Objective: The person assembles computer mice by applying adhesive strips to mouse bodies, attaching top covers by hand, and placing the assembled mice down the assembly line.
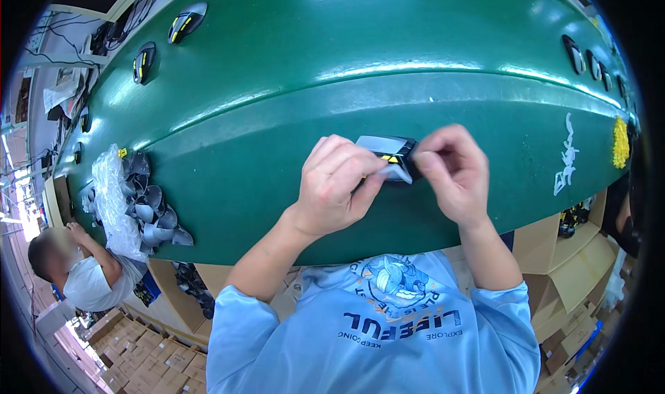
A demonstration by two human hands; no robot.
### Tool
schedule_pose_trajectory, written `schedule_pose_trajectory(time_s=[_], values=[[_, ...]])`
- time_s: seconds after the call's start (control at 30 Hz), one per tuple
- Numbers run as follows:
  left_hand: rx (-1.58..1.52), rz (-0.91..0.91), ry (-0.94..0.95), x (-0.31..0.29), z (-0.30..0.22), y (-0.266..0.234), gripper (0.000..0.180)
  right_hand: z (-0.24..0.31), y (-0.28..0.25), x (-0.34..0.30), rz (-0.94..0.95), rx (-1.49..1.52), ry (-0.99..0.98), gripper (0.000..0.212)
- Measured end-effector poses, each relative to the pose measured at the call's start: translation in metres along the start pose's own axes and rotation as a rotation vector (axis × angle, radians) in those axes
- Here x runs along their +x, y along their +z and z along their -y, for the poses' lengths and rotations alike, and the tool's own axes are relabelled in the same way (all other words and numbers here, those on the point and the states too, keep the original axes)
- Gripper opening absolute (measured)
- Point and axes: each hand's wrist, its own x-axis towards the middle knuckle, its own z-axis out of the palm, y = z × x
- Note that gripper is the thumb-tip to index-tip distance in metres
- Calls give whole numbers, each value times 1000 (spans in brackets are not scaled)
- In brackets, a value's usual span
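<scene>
Over the green table I have a grey and black computer mouse [383, 145] with small yellow pieces on it. My left hand [336, 179] is closed on its left side, thumb and fingers pinching it. At the mouse's right end is my right hand [454, 176], its thumb and fingers curled together in a pinch and slightly blurred. Whatever these right fingers hold, if anything, is too small or hidden to make out.
Similar mice [187, 22] stand at the far left and far right. Grey shell parts [156, 214] lie beside a clear plastic bag [111, 193]. A yellow heap [620, 142] is at right. Cardboard boxes [575, 269] sit below the table edge; another person [104, 276] works at left.
</scene>
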Motion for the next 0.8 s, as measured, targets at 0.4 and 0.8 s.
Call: schedule_pose_trajectory(time_s=[0.4,0.8], values=[[409,-118,205,1,-9,18,38,-16,18,-4,-159,-389,-319,18],[250,176,-138,-2,-4,26,71,4,-37,16,243,-891,-426,19]])
